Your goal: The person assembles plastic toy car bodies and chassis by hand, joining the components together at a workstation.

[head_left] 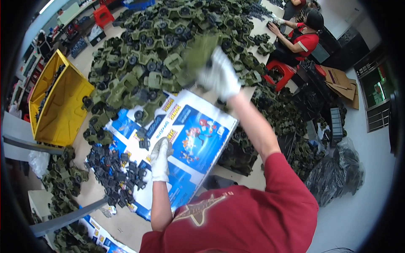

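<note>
My right hand, in a white glove, is raised over the far edge of the printed sheet. It grips a green toy vehicle, both smeared by motion. In another white glove, my left hand is over the sheet with its fingers drawn together; whatever they may hold is hidden. Beneath it lies a blue and white printed cardboard sheet. Just beyond the left fingers sits a small black plastic part. A heap of similar black parts is to the left.
Green toy vehicles pile high across the table's far side. A yellow bin holding dark parts stands left. Grey metal bars cross the lower left. A person in red works at far right, near a red stool.
</note>
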Tool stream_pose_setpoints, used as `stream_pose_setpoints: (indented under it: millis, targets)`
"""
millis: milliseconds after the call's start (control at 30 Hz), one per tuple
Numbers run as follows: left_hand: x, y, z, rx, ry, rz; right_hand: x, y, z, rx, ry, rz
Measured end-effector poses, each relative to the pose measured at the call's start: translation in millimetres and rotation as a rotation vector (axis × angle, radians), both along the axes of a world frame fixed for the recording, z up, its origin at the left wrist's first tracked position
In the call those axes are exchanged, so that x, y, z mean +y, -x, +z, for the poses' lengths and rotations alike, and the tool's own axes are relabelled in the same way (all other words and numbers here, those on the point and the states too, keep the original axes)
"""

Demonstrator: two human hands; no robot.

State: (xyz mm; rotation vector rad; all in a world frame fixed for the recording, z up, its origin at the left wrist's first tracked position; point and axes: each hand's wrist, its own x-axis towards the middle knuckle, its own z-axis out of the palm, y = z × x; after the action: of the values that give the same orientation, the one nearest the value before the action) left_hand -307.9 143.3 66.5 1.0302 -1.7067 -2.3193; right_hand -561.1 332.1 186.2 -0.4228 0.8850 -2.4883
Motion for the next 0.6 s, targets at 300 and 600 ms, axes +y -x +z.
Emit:
stream_pose_setpoints:
  millis: [300,600]
  targets:
    - [10,-60,-37,-0.183,0.184,-0.193,125,40,-133,0.100,-1.912,-0.474]
    - [27,-100,-58,-0.297,0.586,-0.467,89,-60,-191,-0.685,-0.496,-0.170]
